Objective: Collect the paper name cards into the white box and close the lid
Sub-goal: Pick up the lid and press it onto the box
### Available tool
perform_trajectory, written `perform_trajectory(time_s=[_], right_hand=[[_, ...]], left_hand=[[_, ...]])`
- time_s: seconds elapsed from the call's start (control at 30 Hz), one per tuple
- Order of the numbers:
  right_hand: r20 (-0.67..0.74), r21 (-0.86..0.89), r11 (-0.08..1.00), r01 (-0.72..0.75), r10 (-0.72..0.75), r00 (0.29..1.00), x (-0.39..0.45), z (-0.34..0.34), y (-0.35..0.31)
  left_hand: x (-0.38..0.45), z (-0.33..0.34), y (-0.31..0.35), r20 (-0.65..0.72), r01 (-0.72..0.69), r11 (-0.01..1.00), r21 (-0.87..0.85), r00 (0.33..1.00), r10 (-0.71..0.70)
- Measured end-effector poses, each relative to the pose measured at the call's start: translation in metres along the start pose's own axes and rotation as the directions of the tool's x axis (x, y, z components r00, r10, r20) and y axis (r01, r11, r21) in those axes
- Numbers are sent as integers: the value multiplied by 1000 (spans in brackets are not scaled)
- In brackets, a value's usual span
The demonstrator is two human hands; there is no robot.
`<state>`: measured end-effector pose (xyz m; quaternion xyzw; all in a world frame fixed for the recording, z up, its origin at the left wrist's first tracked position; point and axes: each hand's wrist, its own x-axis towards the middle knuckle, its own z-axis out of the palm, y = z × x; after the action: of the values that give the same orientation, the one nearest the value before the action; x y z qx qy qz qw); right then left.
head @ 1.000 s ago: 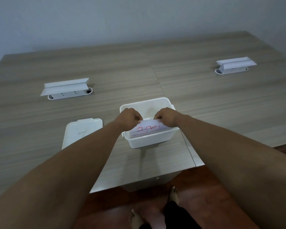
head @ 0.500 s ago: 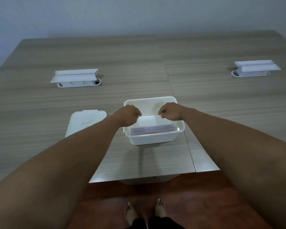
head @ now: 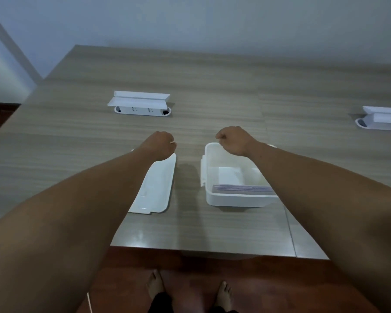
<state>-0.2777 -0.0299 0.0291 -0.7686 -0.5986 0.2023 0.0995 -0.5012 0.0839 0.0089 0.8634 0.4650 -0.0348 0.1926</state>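
Note:
The white box (head: 235, 199) stands open on the wooden table, right of centre. A stack of paper name cards (head: 244, 189) lies inside it against the near wall. The white lid (head: 157, 188) rests flat on the table to the left of the box. My left hand (head: 160, 144) hovers over the far end of the lid, fingers curled shut with nothing in them. My right hand (head: 234, 140) hovers over the box's far rim, also curled shut and holding nothing.
Two white pop-up socket units with raised flaps sit in the table: one (head: 140, 105) at the far left, one (head: 380, 119) at the right edge. The table's near edge (head: 190, 248) runs just above my bare feet (head: 155, 283) on a red-brown floor.
Both hands let go of the name cards, which now lie in the box. The hands rose and drew apart, the left one shifting over the lid. My view swung right.

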Motion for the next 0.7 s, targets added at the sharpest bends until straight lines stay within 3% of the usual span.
perform_trajectory(time_s=[0.27, 0.43, 0.57, 0.7], right_hand=[[-96, 116, 992, -54, 66, 993, 52, 54, -87], [34, 6, 986, -166, 166, 986, 71, 113, -113], [186, -62, 946, -319, 325, 927, 68, 155, -114], [210, 38, 868, -496, 478, 853, 69, 184, -122]], left_hand=[[26, -9, -116, 51, 91, 995, -42, 995, -89], [33, 12, -172, 38, 231, 973, -6, 972, -231], [22, 39, -197, 39, 337, 938, -86, 942, -334], [8, 71, -214, 73, 421, 882, -209, 907, -416]])
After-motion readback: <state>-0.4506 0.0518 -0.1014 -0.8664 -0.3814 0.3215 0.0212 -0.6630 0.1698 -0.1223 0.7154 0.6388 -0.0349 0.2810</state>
